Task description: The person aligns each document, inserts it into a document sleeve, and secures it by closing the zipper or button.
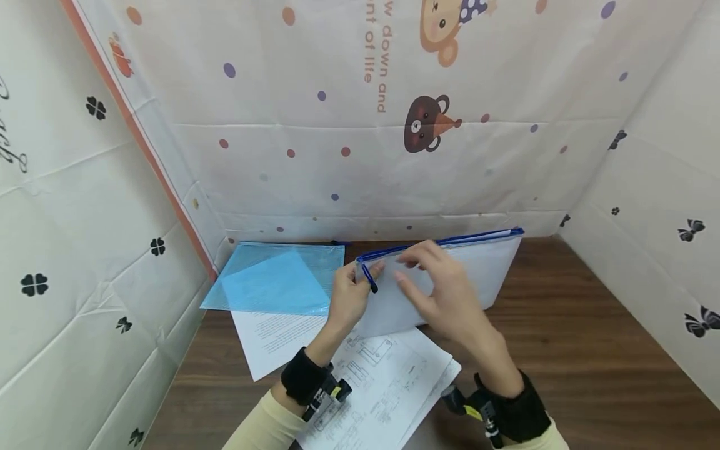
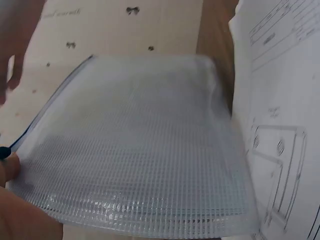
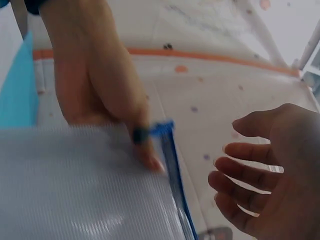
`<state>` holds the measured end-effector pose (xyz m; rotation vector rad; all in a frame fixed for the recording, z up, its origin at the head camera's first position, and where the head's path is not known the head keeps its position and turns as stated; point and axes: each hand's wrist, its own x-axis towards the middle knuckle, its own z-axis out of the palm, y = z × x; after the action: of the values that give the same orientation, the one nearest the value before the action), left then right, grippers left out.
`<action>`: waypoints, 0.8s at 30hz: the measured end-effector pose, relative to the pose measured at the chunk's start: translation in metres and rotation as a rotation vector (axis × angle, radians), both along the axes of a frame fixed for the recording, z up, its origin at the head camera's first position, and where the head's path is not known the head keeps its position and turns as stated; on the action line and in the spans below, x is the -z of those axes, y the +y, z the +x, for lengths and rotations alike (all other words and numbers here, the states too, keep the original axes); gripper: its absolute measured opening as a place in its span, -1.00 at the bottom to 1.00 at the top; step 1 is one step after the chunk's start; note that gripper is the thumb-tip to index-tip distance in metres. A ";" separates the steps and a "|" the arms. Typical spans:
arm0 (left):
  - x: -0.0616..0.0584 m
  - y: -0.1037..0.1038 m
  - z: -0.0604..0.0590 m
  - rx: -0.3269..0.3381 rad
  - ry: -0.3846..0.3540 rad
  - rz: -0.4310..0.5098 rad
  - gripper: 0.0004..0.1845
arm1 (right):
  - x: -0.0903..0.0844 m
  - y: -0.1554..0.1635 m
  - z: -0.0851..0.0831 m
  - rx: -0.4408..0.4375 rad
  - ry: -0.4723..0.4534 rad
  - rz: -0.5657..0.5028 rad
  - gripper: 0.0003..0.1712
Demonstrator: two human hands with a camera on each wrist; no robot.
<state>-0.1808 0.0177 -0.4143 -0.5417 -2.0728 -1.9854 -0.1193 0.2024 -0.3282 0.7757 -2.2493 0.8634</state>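
"Two hands, but what is each doing?"

"Left hand (image 1: 350,299) pinches one corner of a translucent white mesh-plastic pouch with a blue zipper edge (image 1: 497,269). Right hand (image 1: 447,297) has its fingers spread and released, just beside that edge, apart from it."

"Where exactly is the pouch?"

"Held tilted near the back of the brown wood-grain surface (image 1: 562,331), its lower edge overlapping the loose white sheets printed with line drawings (image 1: 394,381) in the head view. I can't tell whether it touches them."

"What might go wrong?"

"I see only one corner gripped, so the far end could swing or sag once the zipper is pulled. A slip there might push the sheets out of their pile."

"And the small dark zipper pull (image 1: 370,279)?"

"It hangs right by the left thumb. That thumb could get in its way, and slack mesh could make it snag. Whether the zipper is closed, I can't tell."
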 end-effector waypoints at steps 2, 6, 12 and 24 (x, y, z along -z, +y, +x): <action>0.001 0.005 0.005 -0.013 0.024 0.004 -0.73 | 0.003 -0.012 0.002 -0.012 -0.015 0.016 -0.76; 0.002 0.014 0.014 -0.019 0.086 -0.018 -0.76 | 0.010 -0.023 0.000 0.025 0.010 0.041 -0.75; 0.002 0.022 0.020 0.002 0.140 -0.039 -0.82 | 0.016 -0.026 -0.003 0.047 0.034 0.046 -0.90; 0.001 0.021 0.018 -0.013 0.134 -0.070 -0.84 | 0.017 -0.031 -0.004 0.079 -0.007 0.057 -0.91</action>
<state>-0.1627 0.0388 -0.4154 -0.6538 -2.0652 -1.8218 -0.1232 0.1712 -0.3452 0.7053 -2.3031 0.7697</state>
